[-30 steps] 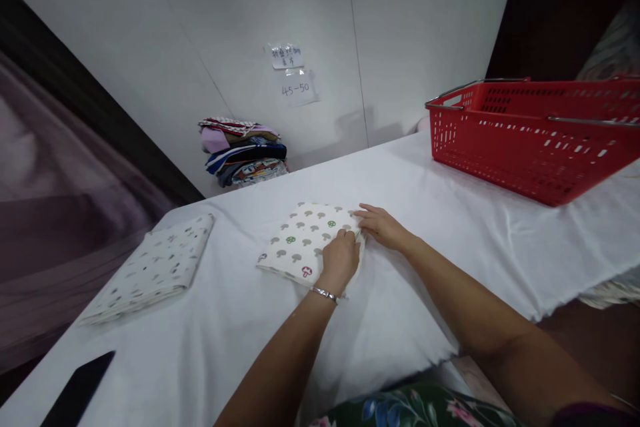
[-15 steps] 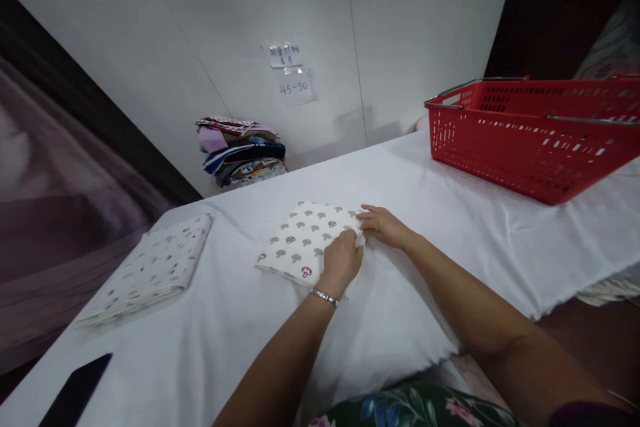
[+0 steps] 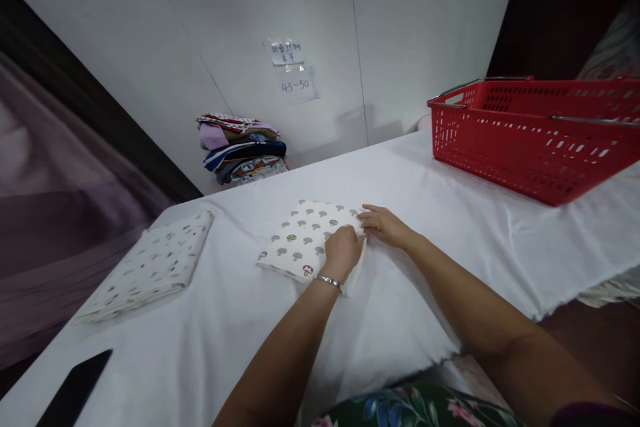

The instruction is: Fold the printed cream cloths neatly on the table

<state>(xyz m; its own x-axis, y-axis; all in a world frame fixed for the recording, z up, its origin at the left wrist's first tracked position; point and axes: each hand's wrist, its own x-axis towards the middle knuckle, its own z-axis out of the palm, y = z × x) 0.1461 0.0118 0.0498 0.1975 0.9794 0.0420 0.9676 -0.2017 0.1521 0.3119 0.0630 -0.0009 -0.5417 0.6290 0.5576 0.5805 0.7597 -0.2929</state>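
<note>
Folded mushroom-print cloth [image 3: 300, 243] lies flat at frame centre on the white-covered table [image 3: 450, 260]. Both hands are on its right edge.

- Left hand [image 3: 343, 252]: curled, knuckles up, fingers closed on the cloth's right edge. It looks like a pinch grip on the fabric layers. A thin bracelet [image 3: 329, 281] sits on the wrist.
- Right hand [image 3: 385, 225]: just right of the left hand, fingers stretched toward the cloth, tips touching its upper-right corner. Can't tell whether it pinches a layer or only presses it.

Progress, judged from how things lie: the cloth is already down to a small, neat rectangle with stacked layers showing along the near edge, so most of the folding looks done. The right edge is not settled. A bit of white fabric bunches below the left hand, so that side is not yet flat.

Around it:
- Second folded cloth [image 3: 155, 265] with small grey prints, left of centre and well apart from the hands — looks finished.
- Pile of folded clothes [image 3: 243, 150] in mixed colours at the table's far end, against the wall, upper middle-left.
- Red basket [image 3: 530, 147], upper right. Its contents are not visible from here.
- Two paper notes [image 3: 293, 70] on the wall above the pile.
- Dark flat object [image 3: 75, 390] at lower left, too cut off to identify.
</note>
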